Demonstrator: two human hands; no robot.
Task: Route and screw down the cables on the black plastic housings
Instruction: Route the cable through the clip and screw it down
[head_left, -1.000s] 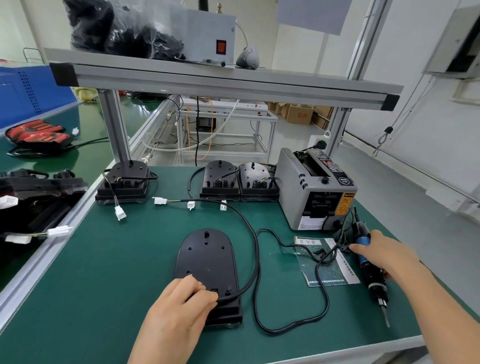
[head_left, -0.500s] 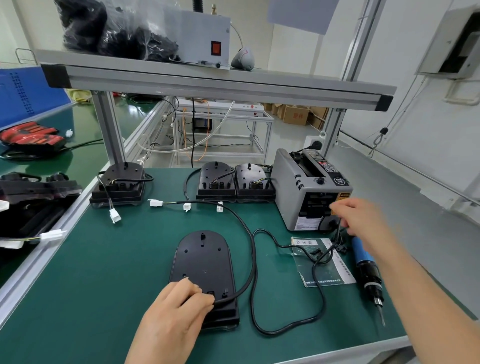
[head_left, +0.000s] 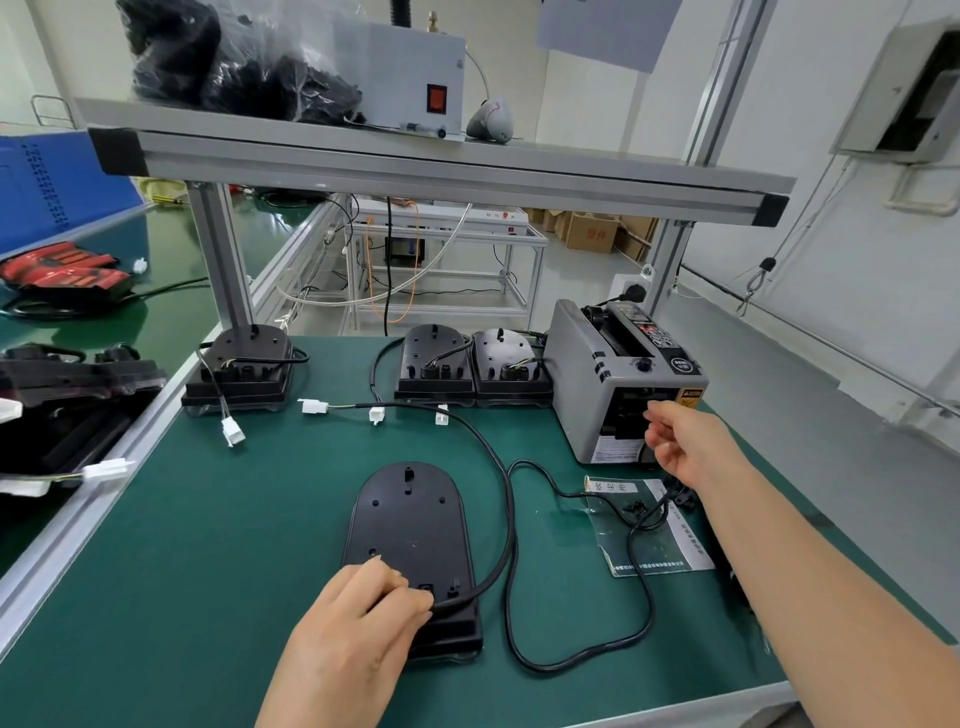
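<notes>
Black housing (head_left: 410, 535) lies flat on the green mat (head_left: 208, 571), front centre, rounded end pointing away from the person. Left hand (head_left: 358, 623) rests on its near end, fingers curled over the end of the black cable (head_left: 506, 525) and pinning it to the housing next to a small slot. The cable comes out from under the fingers, arcs right off the housing edge, then runs away and left to white connectors (head_left: 376, 414) lying on the mat.

A second black lead (head_left: 644, 618) loops on the mat to the right of the housing, touching or just beside the first cable at one stretch; can't tell which. It passes over a clear plastic bag (head_left: 670, 551) with a printed label.

Right hand (head_left: 685, 441) is raised in front of the grey tape dispenser (head_left: 597, 384), fingers loosely bent, index pointing at the outlet slot. Can't tell if it pinches anything.

Three more housings sit along the far edge of the mat, each with wiring on it: one at the left (head_left: 236, 364) beside the frame post, and two side by side (head_left: 434, 364) (head_left: 511, 366), the right one just beside the dispenser. Its white plug (head_left: 232, 431) hangs off the left one onto the mat.

The overhead shelf (head_left: 415, 171) carries a grey box (head_left: 410, 78) with a red switch.
</notes>
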